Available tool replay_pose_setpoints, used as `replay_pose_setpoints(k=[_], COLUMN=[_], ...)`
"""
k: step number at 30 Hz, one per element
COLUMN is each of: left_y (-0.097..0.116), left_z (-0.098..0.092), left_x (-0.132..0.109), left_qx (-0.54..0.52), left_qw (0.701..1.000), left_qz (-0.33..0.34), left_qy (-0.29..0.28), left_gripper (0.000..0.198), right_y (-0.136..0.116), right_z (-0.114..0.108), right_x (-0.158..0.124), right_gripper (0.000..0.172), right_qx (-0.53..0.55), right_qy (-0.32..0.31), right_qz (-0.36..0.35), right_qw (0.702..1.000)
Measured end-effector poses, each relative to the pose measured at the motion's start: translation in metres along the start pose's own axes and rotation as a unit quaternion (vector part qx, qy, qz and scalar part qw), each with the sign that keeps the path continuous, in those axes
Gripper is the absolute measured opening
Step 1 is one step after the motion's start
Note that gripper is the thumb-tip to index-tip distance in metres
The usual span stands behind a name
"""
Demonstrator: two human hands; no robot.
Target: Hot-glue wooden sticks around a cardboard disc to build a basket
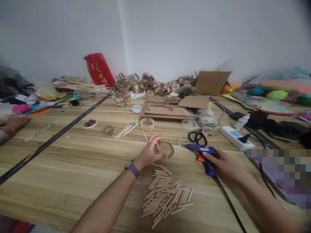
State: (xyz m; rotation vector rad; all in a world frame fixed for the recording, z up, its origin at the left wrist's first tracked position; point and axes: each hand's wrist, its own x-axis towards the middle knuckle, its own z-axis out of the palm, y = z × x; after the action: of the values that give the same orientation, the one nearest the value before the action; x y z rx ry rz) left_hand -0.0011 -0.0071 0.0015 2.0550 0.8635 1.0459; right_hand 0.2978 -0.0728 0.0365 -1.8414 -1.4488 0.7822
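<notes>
My left hand [152, 151], with a watch at the wrist, is closed around the left side of a round cardboard piece [167, 147]. Short wooden sticks [165, 154] stand along its near and left edge; my fingers hide part of them. To the right, my right hand [222, 161] grips a blue hot glue gun [202, 149] with an orange trigger, its nozzle pointing left toward the piece. A heap of loose short sticks [165, 194] lies on the table in front of me. Just beyond my left hand stands a ring of upright sticks [147, 124].
Black scissors [198, 137] and a tape roll [188, 124] lie behind the glue gun. A power strip [235, 137] is at right, with cables near my right arm. Cardboard sheets [167, 111] and many small stick pieces sit at the back. Another person's hand [17, 124] rests at far left.
</notes>
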Motion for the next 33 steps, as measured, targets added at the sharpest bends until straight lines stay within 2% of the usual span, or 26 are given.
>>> replay_pose_setpoints(k=[1,3,5,6,7,9,11,15,19,33], left_y=[0.0,0.0,0.001,0.001,0.001,0.002,0.002,0.002,0.001,-0.003], left_z=[0.0,0.001,0.001,0.001,0.002,0.002,0.002,0.003,0.005,0.008], left_x=[0.0,0.0,0.0,0.0,0.0,0.0,0.0,0.001,0.0,-0.001], left_qx=[0.006,0.017,0.024,0.028,0.03,0.034,0.035,0.022,0.018,0.051], left_qw=[1.0,1.0,1.0,0.999,0.999,0.999,0.999,0.999,0.999,0.997], left_qz=[-0.001,-0.007,-0.011,-0.01,-0.008,-0.003,0.002,0.011,0.016,0.02], left_qy=[-0.003,-0.007,-0.011,-0.013,-0.014,-0.016,-0.017,-0.03,-0.036,-0.053], left_gripper=[0.063,0.062,0.061,0.06,0.058,0.055,0.052,0.039,0.028,0.029], right_y=[0.0,-0.003,-0.012,-0.018,-0.024,-0.036,-0.045,-0.053,-0.053,-0.052], right_z=[-0.002,-0.001,0.009,0.017,0.027,0.049,0.069,0.091,0.094,0.101], right_x=[0.0,-0.002,-0.007,-0.009,-0.011,-0.013,-0.012,-0.005,-0.001,0.006], right_gripper=[0.041,0.042,0.04,0.036,0.033,0.028,0.024,0.019,0.017,0.019], right_qx=[-0.086,-0.207,-0.243,-0.231,-0.205,-0.154,-0.124,-0.103,-0.117,-0.151], right_qy=[0.045,0.129,0.157,0.133,0.083,-0.017,-0.061,-0.069,-0.083,-0.086], right_qz=[-0.018,-0.07,-0.17,-0.221,-0.261,-0.301,-0.305,-0.289,-0.277,-0.292], right_qw=[0.995,0.967,0.942,0.938,0.94,0.941,0.942,0.949,0.95,0.941])
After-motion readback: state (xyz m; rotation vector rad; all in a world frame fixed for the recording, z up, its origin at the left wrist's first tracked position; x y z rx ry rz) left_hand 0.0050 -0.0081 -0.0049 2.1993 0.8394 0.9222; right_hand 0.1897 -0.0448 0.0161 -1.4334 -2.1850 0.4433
